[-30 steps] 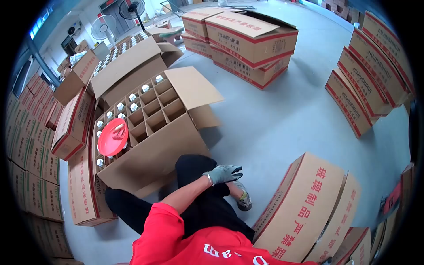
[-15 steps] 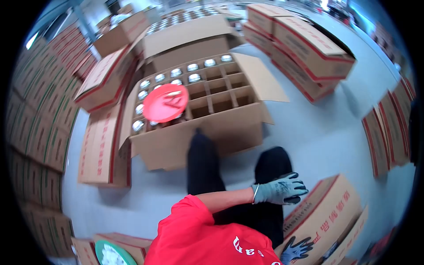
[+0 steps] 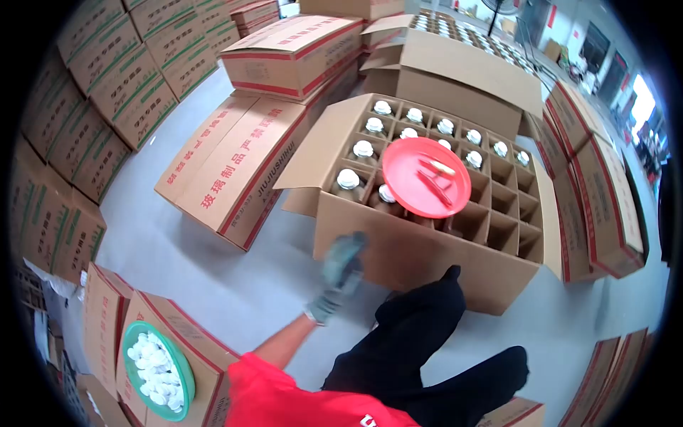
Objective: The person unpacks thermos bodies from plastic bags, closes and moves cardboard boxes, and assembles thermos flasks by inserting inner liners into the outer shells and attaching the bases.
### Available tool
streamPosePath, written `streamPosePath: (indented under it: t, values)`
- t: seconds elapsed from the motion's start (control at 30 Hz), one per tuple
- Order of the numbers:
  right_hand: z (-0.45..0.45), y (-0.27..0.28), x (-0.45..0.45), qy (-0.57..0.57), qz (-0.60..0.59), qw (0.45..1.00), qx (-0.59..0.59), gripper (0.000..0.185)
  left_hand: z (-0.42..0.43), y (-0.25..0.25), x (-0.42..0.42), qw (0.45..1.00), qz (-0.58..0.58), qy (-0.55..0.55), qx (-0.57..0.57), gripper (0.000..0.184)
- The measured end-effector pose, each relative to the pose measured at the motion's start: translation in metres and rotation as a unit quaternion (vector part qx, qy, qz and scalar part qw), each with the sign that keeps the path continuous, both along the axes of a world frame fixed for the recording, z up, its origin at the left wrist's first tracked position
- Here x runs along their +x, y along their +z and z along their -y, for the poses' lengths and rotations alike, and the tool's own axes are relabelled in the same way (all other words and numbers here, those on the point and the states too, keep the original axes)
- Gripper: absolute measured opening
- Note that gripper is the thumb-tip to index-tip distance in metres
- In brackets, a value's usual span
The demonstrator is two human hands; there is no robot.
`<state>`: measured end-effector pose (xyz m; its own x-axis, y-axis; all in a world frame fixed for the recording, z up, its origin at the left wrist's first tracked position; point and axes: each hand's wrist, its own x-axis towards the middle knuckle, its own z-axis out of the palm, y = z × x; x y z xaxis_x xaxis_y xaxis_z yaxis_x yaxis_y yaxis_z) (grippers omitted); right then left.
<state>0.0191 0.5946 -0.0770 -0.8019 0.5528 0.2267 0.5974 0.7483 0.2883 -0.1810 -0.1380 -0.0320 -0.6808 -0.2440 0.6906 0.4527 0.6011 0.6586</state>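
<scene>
My left hand [image 3: 341, 270], in a grey-green glove, is smeared by motion in front of the open carton [image 3: 405, 245]. Its fingers are too blurred to tell whether it grips anything. My right hand is out of view. Dividers split the carton into cells, and bottles [image 3: 348, 182] with silvery tops stand in the left and back ones; several cells at the right hold none. Across the bottle tops rests a red plastic plate [image 3: 405, 181], carrying thin red pieces [image 3: 435, 188] and a pale one. My legs [image 3: 420, 327] are just in front of the carton.
Closed cartons [image 3: 235, 156] stand left of the open one, with taller stacks [image 3: 135, 92] behind. At lower left, a green basin [image 3: 186, 377] of small white pieces [image 3: 153, 366] sits on a carton. More cartons [image 3: 597, 199] line the right. Another bottle-filled carton [image 3: 473, 43] is behind.
The view has swung left, bringing the green basin more fully into sight. My left hand has moved from across my lap to the carton's front; my right hand has left the view.
</scene>
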Motion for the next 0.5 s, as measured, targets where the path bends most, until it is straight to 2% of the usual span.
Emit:
streamPosePath:
  t: [0.03, 0.07, 0.1, 0.17, 0.2, 0.23, 0.27, 0.3, 0.37, 0.4, 0.43, 0.47, 0.5]
  values:
    - [-0.005, 0.017, -0.041, 0.063, -0.039, 0.997, -0.025, 0.054, 0.038, -0.011, 0.020, 0.994, 0.064, 0.062, 0.069, 0.053]
    - [0.009, 0.040, -0.089, 0.140, -0.070, 0.986, -0.052, 0.052, 0.071, -0.022, 0.039, 0.976, 0.066, 0.086, 0.188, 0.047]
    - [0.033, 0.059, -0.143, 0.240, -0.095, 0.963, -0.081, 0.050, 0.114, -0.055, 0.054, 0.965, 0.074, 0.205, 0.145, 0.048]
    - [0.152, 0.107, -0.249, 0.424, -0.111, 0.890, -0.127, 0.045, 0.177, -0.098, 0.089, 0.932, 0.069, 0.300, 0.189, 0.046]
    - [0.246, 0.136, -0.298, 0.493, -0.099, 0.852, -0.144, 0.049, 0.195, -0.107, 0.099, 0.915, 0.082, 0.337, 0.204, 0.045]
    - [0.338, 0.156, -0.330, 0.596, -0.099, 0.776, -0.182, 0.046, 0.212, -0.111, 0.108, 0.895, 0.095, 0.379, 0.217, 0.044]
    - [0.433, 0.178, -0.343, 0.689, -0.051, 0.687, -0.225, 0.051, 0.228, -0.117, 0.120, 0.869, 0.108, 0.426, 0.229, 0.044]
    - [0.500, 0.164, -0.357, 0.747, -0.027, 0.619, -0.239, 0.055, 0.254, -0.146, 0.129, 0.848, 0.118, 0.435, 0.278, 0.040]
    - [0.639, 0.142, -0.359, 0.867, 0.045, 0.444, -0.222, 0.058, 0.311, -0.206, 0.143, 0.811, 0.127, 0.470, 0.325, 0.034]
    - [0.692, 0.124, -0.361, 0.892, 0.044, 0.417, -0.171, 0.060, 0.330, -0.215, 0.145, 0.799, 0.128, 0.488, 0.327, 0.033]
    - [0.737, 0.106, -0.366, 0.911, 0.039, 0.392, -0.119, 0.061, 0.329, -0.185, 0.140, 0.808, 0.101, 0.464, 0.349, 0.028]
    - [0.772, 0.089, -0.376, 0.908, 0.038, 0.408, -0.083, 0.063, 0.327, -0.153, 0.135, 0.818, 0.076, 0.434, 0.371, 0.023]
    - [0.798, 0.071, -0.388, 0.901, 0.037, 0.429, -0.044, 0.066, 0.347, -0.150, 0.137, 0.813, 0.086, 0.452, 0.357, 0.027]
